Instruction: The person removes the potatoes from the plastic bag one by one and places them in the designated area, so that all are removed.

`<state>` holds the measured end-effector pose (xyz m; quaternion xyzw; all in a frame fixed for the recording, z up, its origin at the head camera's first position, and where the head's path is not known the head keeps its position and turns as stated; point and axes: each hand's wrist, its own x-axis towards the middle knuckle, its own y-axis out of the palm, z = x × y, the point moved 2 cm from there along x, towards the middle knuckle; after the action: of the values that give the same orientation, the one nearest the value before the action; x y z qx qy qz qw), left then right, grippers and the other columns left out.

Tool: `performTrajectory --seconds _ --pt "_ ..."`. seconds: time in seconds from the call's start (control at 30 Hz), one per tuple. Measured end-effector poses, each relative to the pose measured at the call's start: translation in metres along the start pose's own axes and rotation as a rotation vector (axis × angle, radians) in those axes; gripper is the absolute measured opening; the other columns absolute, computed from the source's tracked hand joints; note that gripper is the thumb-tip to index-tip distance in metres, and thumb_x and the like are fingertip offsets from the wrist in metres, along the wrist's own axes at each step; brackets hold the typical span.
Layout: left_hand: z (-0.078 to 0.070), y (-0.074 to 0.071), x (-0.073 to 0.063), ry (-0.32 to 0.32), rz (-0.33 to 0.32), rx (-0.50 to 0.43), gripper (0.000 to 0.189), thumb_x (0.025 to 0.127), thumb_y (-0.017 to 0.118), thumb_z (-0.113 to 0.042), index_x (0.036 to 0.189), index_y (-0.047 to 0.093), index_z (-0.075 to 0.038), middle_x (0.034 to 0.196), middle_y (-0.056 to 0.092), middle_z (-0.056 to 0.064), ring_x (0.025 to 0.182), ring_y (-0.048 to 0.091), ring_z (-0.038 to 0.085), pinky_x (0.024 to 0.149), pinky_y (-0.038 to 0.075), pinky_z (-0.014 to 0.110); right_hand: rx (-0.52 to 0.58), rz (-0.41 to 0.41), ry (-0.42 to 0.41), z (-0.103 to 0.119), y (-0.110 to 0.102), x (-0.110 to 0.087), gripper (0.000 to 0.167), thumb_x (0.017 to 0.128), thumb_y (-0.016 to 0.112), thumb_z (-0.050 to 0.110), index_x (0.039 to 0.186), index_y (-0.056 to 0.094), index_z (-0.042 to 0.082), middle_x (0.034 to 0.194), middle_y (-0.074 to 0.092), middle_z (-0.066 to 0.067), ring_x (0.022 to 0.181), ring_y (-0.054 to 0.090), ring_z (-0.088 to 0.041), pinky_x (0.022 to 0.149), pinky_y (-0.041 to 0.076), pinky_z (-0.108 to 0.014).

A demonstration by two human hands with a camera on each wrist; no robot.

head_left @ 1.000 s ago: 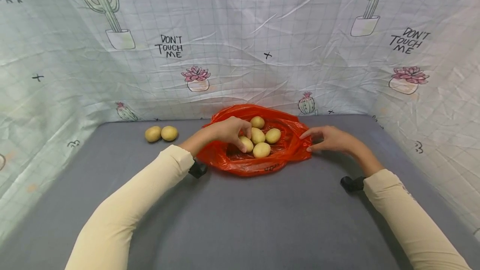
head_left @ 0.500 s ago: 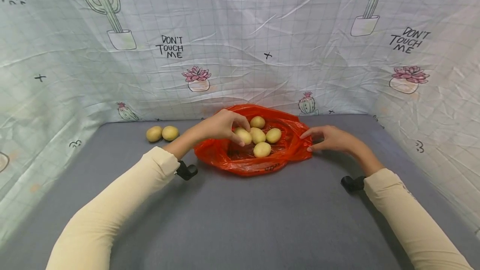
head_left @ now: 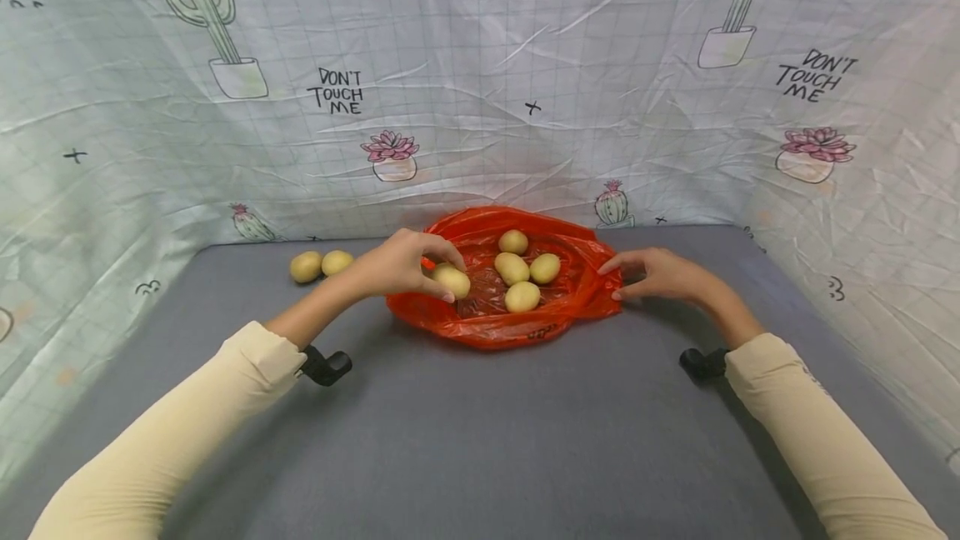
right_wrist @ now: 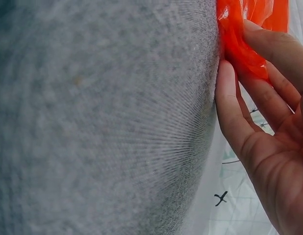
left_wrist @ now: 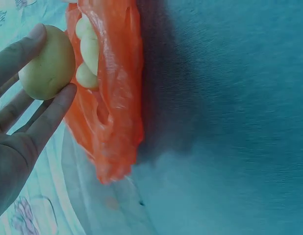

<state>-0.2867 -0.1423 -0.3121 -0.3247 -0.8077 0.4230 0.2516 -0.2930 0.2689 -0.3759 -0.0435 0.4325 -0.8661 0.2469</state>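
A potato is held between the thumb and fingers of my left hand, over the left rim of a red plastic bag. The left wrist view shows this potato in the fingertips, apart from the other potatoes. Inside the open-mouthed bag lie several more potatoes, grouped toward its middle and right. At the bag's right end, my right hand pinches the crumpled edge. Close up in the right wrist view, the thumb presses on the red plastic, with fingers partly behind it.
Two potatoes sit side by side on the grey tabletop, left of the bag and beyond my left forearm. A cactus-print cloth hangs behind the table and along both sides. Black wrist mounts stick out below both wrists.
My left hand has lifted a potato from among those in the bag and carried it left to the bag's rim. The right hand stays at the bag's right edge.
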Motion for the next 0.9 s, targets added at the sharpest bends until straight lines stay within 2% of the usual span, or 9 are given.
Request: performTrajectory --seconds 0.13,0.3,0.43,0.7,0.9 --pt "0.004 0.000 -0.022 -0.042 -0.036 -0.035 0.035 0.076 0.091 -0.023 0.108 0.077 -0.019 0.108 0.073 -0.007 0.099 0.063 0.014 0.085 0.056 0.038 0.002 -0.012 0.003 -0.001 -0.001 0.000 0.045 0.090 0.079 0.020 0.132 0.067 0.011 0.138 0.062 -0.017 0.129 0.055 -0.039 0.106 0.043 -0.059" --pt "0.010 -0.003 -0.052 -0.095 -0.088 -0.149 0.036 0.077 0.091 -0.021 0.109 0.076 -0.018 0.109 0.073 -0.004 0.100 0.065 0.014 0.084 0.059 0.034 -0.006 -0.011 -0.003 -0.001 0.000 0.000 0.044 0.090 0.080 0.020 0.131 0.068 0.012 0.138 0.062 -0.017 0.130 0.055 -0.040 0.106 0.042 -0.059" --pt "0.011 -0.010 -0.070 -0.101 -0.138 -0.183 0.037 0.076 0.091 -0.020 0.109 0.075 -0.017 0.108 0.073 -0.004 0.101 0.066 0.014 0.085 0.059 0.032 0.016 -0.015 -0.016 0.001 0.001 0.000 0.043 0.089 0.079 0.016 0.130 0.068 0.009 0.137 0.062 -0.018 0.128 0.056 -0.041 0.105 0.043 -0.058" --pt "0.012 -0.021 -0.095 -0.107 -0.173 -0.163 0.038 0.076 0.090 -0.018 0.111 0.075 -0.016 0.110 0.073 -0.002 0.100 0.067 0.012 0.084 0.059 0.029 0.097 0.022 -0.021 0.002 0.000 0.000 0.045 0.090 0.078 0.013 0.133 0.065 0.004 0.139 0.059 -0.023 0.129 0.054 -0.041 0.104 0.045 -0.055" --pt "0.012 -0.027 -0.106 -0.096 -0.235 -0.081 0.037 0.075 0.091 -0.021 0.109 0.077 -0.022 0.106 0.073 -0.008 0.097 0.066 0.008 0.082 0.059 0.027 0.166 0.046 0.001 0.001 -0.002 0.002 0.046 0.090 0.077 0.010 0.134 0.063 0.003 0.139 0.059 -0.022 0.129 0.055 -0.038 0.097 0.050 -0.036"
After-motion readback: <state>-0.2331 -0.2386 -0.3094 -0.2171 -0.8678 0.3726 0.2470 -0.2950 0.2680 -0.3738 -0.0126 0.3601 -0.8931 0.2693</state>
